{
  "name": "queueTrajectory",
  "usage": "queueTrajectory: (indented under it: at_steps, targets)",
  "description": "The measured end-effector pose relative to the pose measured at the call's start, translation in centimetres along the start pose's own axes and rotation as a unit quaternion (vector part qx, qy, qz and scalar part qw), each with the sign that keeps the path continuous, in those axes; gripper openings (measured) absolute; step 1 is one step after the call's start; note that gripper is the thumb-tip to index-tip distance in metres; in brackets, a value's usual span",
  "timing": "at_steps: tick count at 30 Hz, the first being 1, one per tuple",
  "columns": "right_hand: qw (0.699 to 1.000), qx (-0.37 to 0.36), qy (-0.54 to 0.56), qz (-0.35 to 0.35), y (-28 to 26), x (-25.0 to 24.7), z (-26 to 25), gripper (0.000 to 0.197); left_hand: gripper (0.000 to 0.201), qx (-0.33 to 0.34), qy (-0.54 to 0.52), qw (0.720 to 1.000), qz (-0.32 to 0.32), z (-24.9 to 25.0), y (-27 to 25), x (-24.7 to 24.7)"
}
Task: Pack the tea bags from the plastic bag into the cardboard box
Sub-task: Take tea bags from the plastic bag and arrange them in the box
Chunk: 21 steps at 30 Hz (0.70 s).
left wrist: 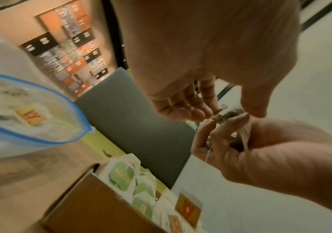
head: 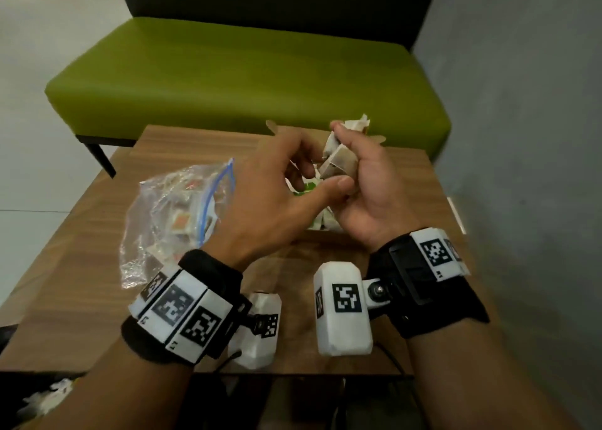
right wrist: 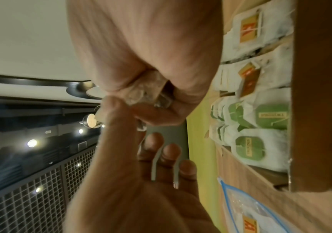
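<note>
from the head view, the job looks partly done: the clear plastic zip bag with the blue seal (head: 177,214) lies on the brown wooden table (head: 81,286) to the left and holds several tagged packets, so more are left to move. the brown cardboard box is mostly hidden behind the hands here. the right hand (head: 365,182) is raised above it, fingers curled round a small bunch of pale paper tea bags (head: 338,156). the left hand (head: 280,195) reaches across, its thumb touching the bottom of that bunch, other fingers loosely bent. a green padded bench (head: 228,81) sits beyond the table.

in the left wrist view, the open cardboard box (left wrist: 85,201) shows rows of green-tagged and orange-tagged tea bags (left wrist: 121,175) already inside. the left hand's thumb and fingers are pinching at a tea bag the right hand (left wrist: 271,149) grips.

the right wrist view shows the box (right wrist: 312,94) filling in neat rows, with some room left at one end, and the zip bag (right wrist: 251,212) just beside it.
</note>
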State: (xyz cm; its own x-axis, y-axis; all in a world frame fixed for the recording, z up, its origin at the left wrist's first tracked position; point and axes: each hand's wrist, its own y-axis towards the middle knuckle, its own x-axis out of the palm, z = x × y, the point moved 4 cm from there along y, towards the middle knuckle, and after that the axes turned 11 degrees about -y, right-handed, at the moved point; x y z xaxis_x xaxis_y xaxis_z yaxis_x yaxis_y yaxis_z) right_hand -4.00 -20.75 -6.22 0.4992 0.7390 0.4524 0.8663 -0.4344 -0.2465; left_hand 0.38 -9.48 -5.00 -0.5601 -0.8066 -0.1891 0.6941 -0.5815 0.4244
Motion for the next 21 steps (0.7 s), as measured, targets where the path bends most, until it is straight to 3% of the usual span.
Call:
queueTrajectory:
  at_steps: [4,8,10,13,16,19,21]
  targets:
    - [0.999,-0.014,0.010,0.027,-0.1,-2.2,0.8,0.005,0.049,0.030,0.068,0.997,-0.017,-0.6,0.1,1.4]
    - [0.998,0.019,0.026,0.052,0.2,-3.6,2.5,0.045,0.029,0.036,0.105,0.992,-0.051,-1.6,0.3,2.4]
    - [0.996,0.031,0.048,0.065,0.5,-4.5,2.9,0.048,0.016,0.015,0.077,0.996,-0.031,-2.1,0.5,2.7]
    - [0.992,0.042,0.098,0.070,0.8,-5.7,3.0,0.034,0.007,-0.043,-0.004,0.999,-0.019,-2.6,0.6,2.9]
    - [0.985,0.044,0.144,0.089,0.7,-6.8,2.5,0.037,0.006,-0.087,-0.072,0.993,-0.017,-3.1,0.6,2.6]
    - [0.982,0.019,0.158,0.101,0.6,-7.9,1.5,0.018,0.009,-0.126,-0.131,0.983,-0.006,-3.5,0.7,1.8]
    - [0.984,-0.002,0.139,0.110,0.4,-8.5,1.1,0.026,0.011,-0.138,-0.133,0.981,-0.007,-3.7,0.7,1.5]
